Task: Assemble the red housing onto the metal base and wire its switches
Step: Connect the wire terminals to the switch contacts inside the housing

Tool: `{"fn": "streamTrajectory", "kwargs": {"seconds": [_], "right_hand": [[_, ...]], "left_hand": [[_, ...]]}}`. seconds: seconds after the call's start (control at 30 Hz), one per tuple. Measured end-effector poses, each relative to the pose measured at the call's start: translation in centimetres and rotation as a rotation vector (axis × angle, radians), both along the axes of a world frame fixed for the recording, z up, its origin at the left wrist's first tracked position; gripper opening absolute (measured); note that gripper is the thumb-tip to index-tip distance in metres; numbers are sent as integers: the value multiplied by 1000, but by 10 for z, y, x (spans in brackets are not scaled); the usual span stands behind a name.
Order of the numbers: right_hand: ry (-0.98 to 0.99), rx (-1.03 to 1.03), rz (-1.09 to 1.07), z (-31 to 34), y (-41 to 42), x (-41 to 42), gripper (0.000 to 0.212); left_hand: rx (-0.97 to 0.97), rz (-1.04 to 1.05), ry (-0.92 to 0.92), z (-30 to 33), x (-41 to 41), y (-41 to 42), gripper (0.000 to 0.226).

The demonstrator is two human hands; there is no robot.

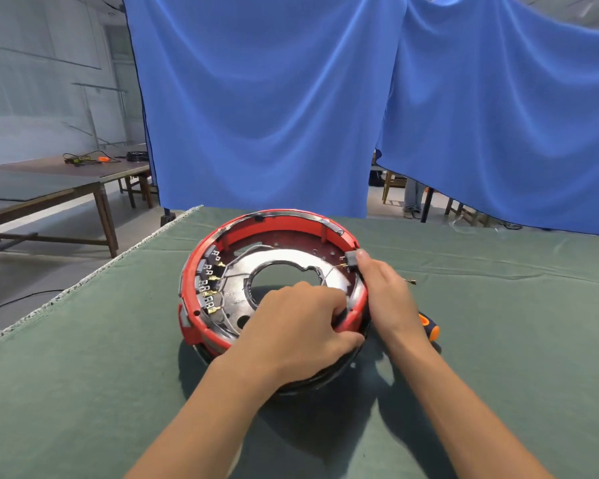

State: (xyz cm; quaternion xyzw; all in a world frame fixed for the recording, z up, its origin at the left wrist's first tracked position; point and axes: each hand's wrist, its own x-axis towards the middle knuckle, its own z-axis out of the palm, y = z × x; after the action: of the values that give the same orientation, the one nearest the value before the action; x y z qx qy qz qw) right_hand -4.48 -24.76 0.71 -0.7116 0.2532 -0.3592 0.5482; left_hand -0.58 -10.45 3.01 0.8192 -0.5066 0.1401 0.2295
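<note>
left hand [301, 326] grips the red housing [201, 326] rim, right hand [382, 288] pinches a small black switch [352, 260] on its far edge

Glossy red plastic housing [222, 236] rings a shiny, scuffed metal base [236, 288]. Under the housing lies matt green felt-like cloth [83, 375]; behind it hang smooth blue curtains [274, 98].

**Lighting and picture quality**

Bright, even daylight. Soft shadows lie on the cloth [83, 392] below and right of the housing [274, 288]. Glare whitens the metal base [236, 299] inside the housing. Wide-angle bending shows far from the housing, at the curtain [291, 98] edges. Left background hazy, slightly soft.
</note>
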Motion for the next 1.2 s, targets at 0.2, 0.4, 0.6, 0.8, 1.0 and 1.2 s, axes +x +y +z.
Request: {"fn": "streamTrajectory", "kwargs": {"seconds": [0.2, 0.4, 0.6, 0.8, 1.0, 1.2], "right_hand": [[103, -57, -22, -6, -8, 0, 50], [165, -238, -190, -9, -21, -9, 12], [637, -759, -212, -21, -17, -9, 24], [811, -969, -232, -23, -14, 1, 22], [719, -860, -219, -20, -20, -2, 12], [447, -698, -49, -18, -8, -1, 15]], "left_hand": [[16, 135, -39, -5, 16, 2, 47], [59, 339, -104, -9, 35, 5, 38], [34, 329, -142, -14, 35, 5, 47], [-8, 267, -137, -13, 29, 6, 54], [-38, 255, -102, -13, 31, 7, 51], [-47, 252, -88, -13, 31, 7, 50]]}}
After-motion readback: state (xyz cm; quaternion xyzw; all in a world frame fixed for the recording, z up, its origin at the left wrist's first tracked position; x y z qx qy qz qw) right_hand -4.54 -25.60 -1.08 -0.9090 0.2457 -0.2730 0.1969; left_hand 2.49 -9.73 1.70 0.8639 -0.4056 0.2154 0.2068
